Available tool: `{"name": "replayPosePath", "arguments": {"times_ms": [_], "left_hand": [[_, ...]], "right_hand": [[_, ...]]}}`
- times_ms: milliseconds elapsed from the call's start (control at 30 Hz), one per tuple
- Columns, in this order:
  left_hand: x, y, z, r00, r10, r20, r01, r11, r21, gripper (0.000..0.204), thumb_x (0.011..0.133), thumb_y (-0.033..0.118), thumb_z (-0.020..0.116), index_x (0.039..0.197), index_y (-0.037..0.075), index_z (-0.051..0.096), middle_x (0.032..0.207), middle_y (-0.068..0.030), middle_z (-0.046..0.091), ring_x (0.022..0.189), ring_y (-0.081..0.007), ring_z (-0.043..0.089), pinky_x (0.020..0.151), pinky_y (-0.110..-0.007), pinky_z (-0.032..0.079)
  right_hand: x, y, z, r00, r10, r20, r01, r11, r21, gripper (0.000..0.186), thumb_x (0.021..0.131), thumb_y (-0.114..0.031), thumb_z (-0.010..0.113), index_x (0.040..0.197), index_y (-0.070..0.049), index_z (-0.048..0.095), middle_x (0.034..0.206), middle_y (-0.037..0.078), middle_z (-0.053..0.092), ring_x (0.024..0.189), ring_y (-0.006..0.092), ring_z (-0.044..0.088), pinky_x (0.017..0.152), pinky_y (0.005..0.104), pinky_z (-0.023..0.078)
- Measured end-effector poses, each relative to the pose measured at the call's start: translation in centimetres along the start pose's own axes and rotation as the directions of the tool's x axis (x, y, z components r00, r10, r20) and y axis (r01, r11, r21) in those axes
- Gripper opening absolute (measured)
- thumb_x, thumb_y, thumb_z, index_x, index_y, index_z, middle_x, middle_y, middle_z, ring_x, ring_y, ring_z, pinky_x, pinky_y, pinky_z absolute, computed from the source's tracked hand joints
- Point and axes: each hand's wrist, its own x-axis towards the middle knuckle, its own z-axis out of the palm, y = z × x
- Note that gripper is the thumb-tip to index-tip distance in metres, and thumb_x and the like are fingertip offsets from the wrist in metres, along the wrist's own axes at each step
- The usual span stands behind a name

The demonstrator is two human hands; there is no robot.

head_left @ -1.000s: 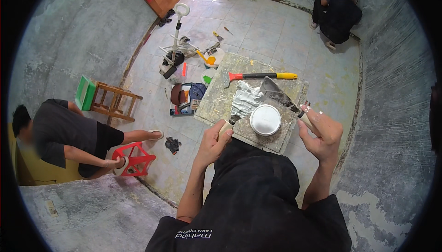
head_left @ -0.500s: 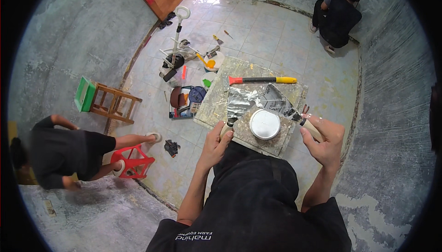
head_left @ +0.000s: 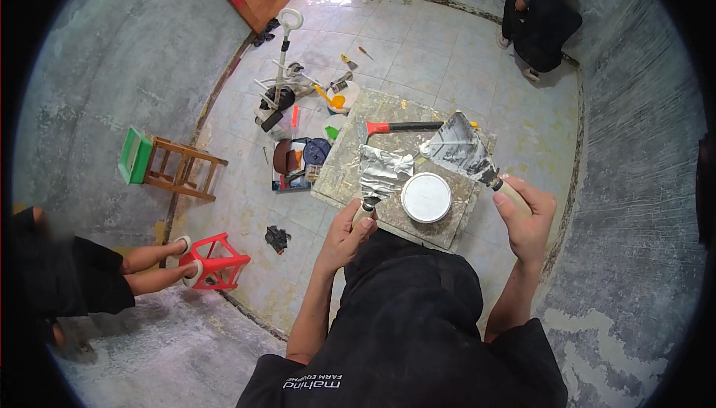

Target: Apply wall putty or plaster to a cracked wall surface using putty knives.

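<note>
My left hand [head_left: 347, 236] is closed round the handle of a putty knife [head_left: 382, 169] whose wide blade carries a thick layer of pale, shiny paste. In my right hand [head_left: 526, 210] is a second putty knife [head_left: 462, 147], its blade smeared grey with a little paste at the near-left corner. That blade tilts up and to the left, apart from the other one. Between the two handles stands a round tin with a white top [head_left: 426, 198]. Beyond the blades lies a long-handled scraper [head_left: 406, 127] in red, black and yellow, its far end partly hidden by the right blade.
The tin and scraper rest on a paint-spattered board [head_left: 335, 177]. To its left are a toolbox [head_left: 293, 177], tubs and loose tools on the tiled floor. One person [head_left: 544, 24] crouches at the far right wall; another [head_left: 97, 274] is beside a red stool [head_left: 215, 262].
My right putty knife has moved away from the left one, up and to the right, and paste now sits on its corner. The person at left has stepped up onto the red stool.
</note>
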Motion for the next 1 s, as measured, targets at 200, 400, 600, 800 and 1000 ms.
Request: {"name": "replayPosePath", "arguments": {"times_ms": [200,400,600,800,1000], "left_hand": [[0.0,-0.2,-0.1,0.999,0.022,0.048,-0.025,0.998,0.057,0.033,0.102,0.039,0.056,0.102,0.006,0.052,0.074,0.0026,0.048,0.063,-0.0042,0.04,0.055,-0.021,0.031],[0.0,-0.3,-0.1,1.0,0.001,0.03,-0.002,1.0,0.029,0.033,0.102,0.039,0.055,0.1,0.006,0.052,0.074,0.0028,0.049,0.062,-0.0041,0.04,0.055,-0.021,0.031],[0.3,-0.1,0.4,1.0,0.004,0.013,-0.004,1.0,0.015,0.032,0.103,0.038,0.054,0.101,0.006,0.053,0.073,0.0028,0.048,0.061,-0.0037,0.039,0.054,-0.021,0.03],[0.3,0.0,1.0,0.999,-0.018,-0.037,0.017,0.999,-0.047,0.03,0.105,0.035,0.052,0.1,0.006,0.055,0.071,0.0037,0.047,0.061,-0.0035,0.038,0.053,-0.021,0.029],[0.1,0.5,0.5,0.998,0.043,-0.051,-0.051,0.986,-0.157,0.031,0.106,0.037,0.049,0.099,0.007,0.054,0.067,0.0055,0.04,0.058,-0.0042,0.034,0.051,-0.021,0.027]], "right_hand": [[-0.3,0.3,0.4,0.976,0.205,0.078,-0.215,0.963,0.163,0.024,0.082,-0.012,0.075,0.097,0.006,0.072,0.075,0.003,0.068,0.069,0.0068,0.059,0.063,0.0234,0.046],[-0.3,0.8,0.5,0.964,0.236,0.123,-0.259,0.937,0.234,0.023,0.083,-0.012,0.075,0.096,0.007,0.072,0.073,0.002,0.067,0.068,0.0061,0.057,0.062,0.0228,0.045],[0.1,0.4,1.0,0.985,0.151,0.086,-0.16,0.982,0.104,0.021,0.083,-0.011,0.074,0.096,0.005,0.072,0.071,0.004,0.067,0.065,0.0067,0.058,0.06,0.0243,0.046],[0.1,0.0,1.8,0.992,-0.102,0.073,0.108,0.992,-0.073,0.021,0.084,-0.012,0.075,0.095,0.005,0.072,0.071,0.006,0.068,0.063,0.0095,0.059,0.059,0.0268,0.048],[0.6,-0.5,3.8,0.884,0.336,0.324,-0.464,0.714,0.524,0.023,0.09,-0.016,0.069,0.101,0.003,0.069,0.065,-0.004,0.054,0.05,0.0035,0.042,0.044,0.0203,0.03]]}}
